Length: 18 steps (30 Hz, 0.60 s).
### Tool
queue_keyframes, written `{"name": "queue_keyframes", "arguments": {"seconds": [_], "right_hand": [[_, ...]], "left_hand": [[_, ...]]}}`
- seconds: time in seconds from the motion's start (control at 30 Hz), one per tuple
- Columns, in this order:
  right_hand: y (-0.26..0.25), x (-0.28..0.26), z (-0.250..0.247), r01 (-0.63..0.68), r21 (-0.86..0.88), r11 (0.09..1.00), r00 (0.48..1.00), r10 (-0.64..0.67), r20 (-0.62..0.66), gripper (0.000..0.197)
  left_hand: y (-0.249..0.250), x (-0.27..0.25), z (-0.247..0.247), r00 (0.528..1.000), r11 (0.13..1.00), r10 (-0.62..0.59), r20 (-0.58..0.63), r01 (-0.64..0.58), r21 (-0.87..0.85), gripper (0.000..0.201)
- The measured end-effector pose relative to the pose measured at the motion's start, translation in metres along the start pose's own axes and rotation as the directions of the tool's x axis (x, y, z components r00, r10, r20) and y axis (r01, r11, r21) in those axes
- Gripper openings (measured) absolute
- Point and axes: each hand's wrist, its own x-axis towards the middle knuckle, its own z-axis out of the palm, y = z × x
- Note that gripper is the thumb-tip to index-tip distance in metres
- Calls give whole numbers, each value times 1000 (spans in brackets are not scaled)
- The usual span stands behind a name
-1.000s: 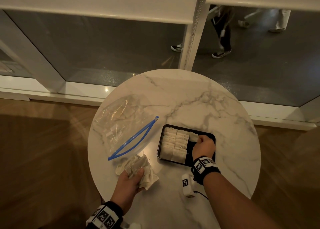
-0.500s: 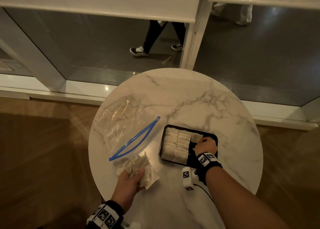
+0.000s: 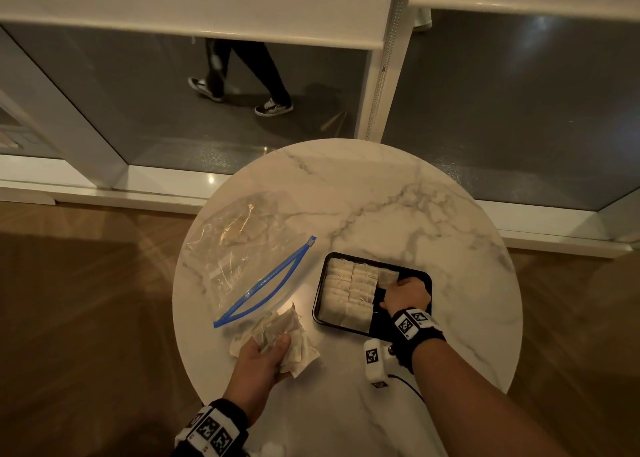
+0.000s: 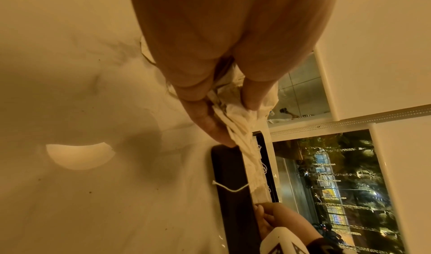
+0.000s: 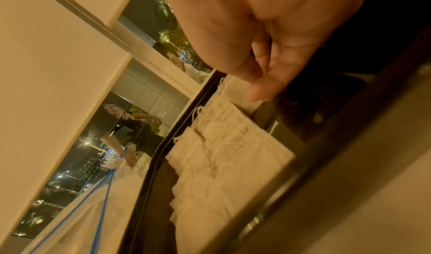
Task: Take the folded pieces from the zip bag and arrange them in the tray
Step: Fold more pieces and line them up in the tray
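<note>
- head view shows a round marble table (image 3: 398, 193) with a black tray (image 3: 424, 278) on its near right part and a clear zip bag (image 3: 239, 245) on its left part.
- zip bag lies flat, its blue zip strip (image 3: 266, 283) parted and facing the tray; a few pale pieces can be made out inside through the plastic.
- tray holds two neat rows of folded pieces (image 3: 348, 292) filling its left side (white strings lie across them in the right wrist view), while the right side shows bare black floor.
- right hand (image 3: 407, 295) is over the tray's right part, fingers curled, pinching one folded piece (image 3: 388, 277) at the far end, just beside the second row; in the right wrist view the thumb and fingertips (image 5: 258, 92) sit on that piece's edge.
- left hand (image 3: 259, 359) rests on the table near the front edge, between bag and tray, clenched round a loose bunch of pieces (image 3: 294, 344); the left wrist view shows thumb and fingers (image 4: 205, 118) squeezing the crumpled bunch (image 4: 238, 121).
- beyond the table, through the glass, a passer-by's legs (image 3: 242, 72) in dark trousers and sneakers cross grey pavement.
</note>
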Motion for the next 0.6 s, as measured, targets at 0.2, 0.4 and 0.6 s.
{"name": "queue_keyframes", "arguments": {"seconds": [0.2, 0.4, 0.6], "right_hand": [[-11, -35, -26, -29, 193, 981, 999, 24, 26, 16], [-27, -68, -57, 30, 290, 956, 938, -127, 323, 12], [-21, -113, -66, -229, 387, 893, 435, -262, 861, 42]], "left_hand": [[9, -2, 11, 1000, 999, -20, 21, 21, -38, 31], [25, -6, 31, 988, 987, -49, 147, 70, -147, 35], [44, -15, 56, 931, 903, -50, 362, 197, -382, 36]]}}
